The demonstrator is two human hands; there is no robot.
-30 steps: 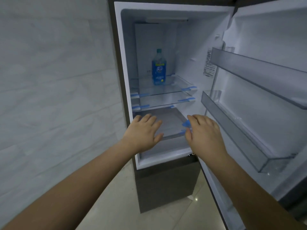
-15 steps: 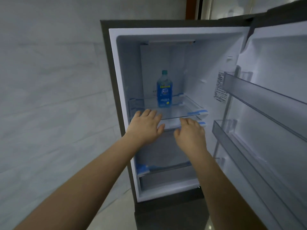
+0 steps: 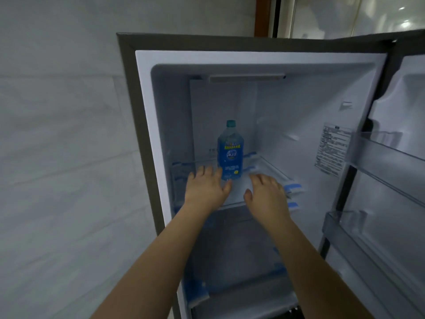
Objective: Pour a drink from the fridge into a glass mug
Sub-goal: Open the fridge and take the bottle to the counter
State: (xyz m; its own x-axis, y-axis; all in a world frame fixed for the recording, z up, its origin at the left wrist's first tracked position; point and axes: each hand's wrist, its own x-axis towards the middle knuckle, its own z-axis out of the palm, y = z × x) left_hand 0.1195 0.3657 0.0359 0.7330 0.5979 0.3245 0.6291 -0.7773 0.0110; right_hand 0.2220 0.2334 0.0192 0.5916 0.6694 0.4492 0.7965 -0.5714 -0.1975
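Reaching into the open fridge, left hand and right hand both spread wide, fingers straight, holding nothing. Standing upright on the glass shelf just beyond and between the fingertips, blue bottle, cap on, nearest the left hand. Hanging open off to the right of the right hand, door.

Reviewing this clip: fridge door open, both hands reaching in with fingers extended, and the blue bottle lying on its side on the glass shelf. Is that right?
Not quite. The head view shows the blue bottle standing upright on the glass shelf, cap at the top, not lying on its side. The rest holds: the fridge door is open, and the left hand and right hand reach in with fingers extended, neither gripping the bottle yet.
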